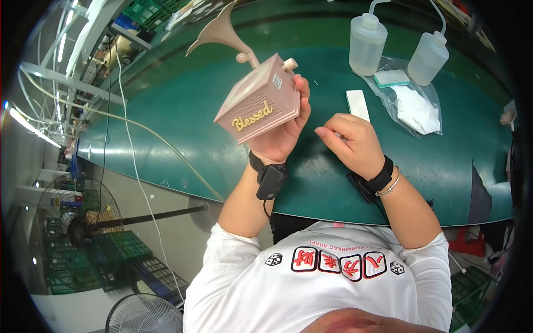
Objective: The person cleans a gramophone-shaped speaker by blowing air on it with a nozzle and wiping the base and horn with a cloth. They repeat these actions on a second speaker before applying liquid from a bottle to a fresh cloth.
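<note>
A pink toy gramophone (265,99) with a flared horn and gold lettering on its box rests tilted in my left hand (276,143). The palm is under its base and the fingers wrap round its right side. It is raised over the green table (183,133). Low over the table, to the right of the gramophone, my right hand (352,141) is curled with the thumb bent toward the fingers. Whatever is in it, if anything, is hidden. Just beyond that hand lies a white block (357,104), apart from the gramophone.
Two translucent squeeze bottles (367,47) stand at the back right. Beside them lie a white and teal sponge (391,78) and a white cloth (416,111) on a plastic bag. A cable (139,125) hangs across the left. Fans (144,315) and green crates (119,247) stand off the table.
</note>
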Tool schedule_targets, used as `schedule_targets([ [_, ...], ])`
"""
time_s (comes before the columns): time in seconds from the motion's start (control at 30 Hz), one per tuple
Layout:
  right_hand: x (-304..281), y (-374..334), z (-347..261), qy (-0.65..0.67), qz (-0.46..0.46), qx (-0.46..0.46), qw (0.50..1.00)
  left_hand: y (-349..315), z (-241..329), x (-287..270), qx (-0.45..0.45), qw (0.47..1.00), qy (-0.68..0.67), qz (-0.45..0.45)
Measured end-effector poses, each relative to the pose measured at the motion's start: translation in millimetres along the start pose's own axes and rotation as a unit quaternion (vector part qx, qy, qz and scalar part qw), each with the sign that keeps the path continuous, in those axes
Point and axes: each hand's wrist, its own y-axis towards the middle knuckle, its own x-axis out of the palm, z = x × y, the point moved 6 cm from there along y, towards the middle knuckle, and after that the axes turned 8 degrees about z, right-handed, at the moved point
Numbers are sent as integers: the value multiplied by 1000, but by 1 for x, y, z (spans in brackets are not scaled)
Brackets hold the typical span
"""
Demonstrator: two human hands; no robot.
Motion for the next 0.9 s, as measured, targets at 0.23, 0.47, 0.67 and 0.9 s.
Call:
schedule_targets([
  [0.23, 10, -2, 1, 11, -44, 44, 998, -1, 0, 1, -26, 999, 31, -36],
  [0.47, 7, 1, -1, 104, -81, 42, 990, -3, -2, 4, -36, 996, 36, -74],
  [0.67, 22, -4, -5, 461, -97, 234, 850, -5, 4, 9, 107, 946, 303, -40],
  [0.9, -4, -10, -39, 463, -31, 322, 825, -10, -16, 23, 314, 748, 551, 194],
])
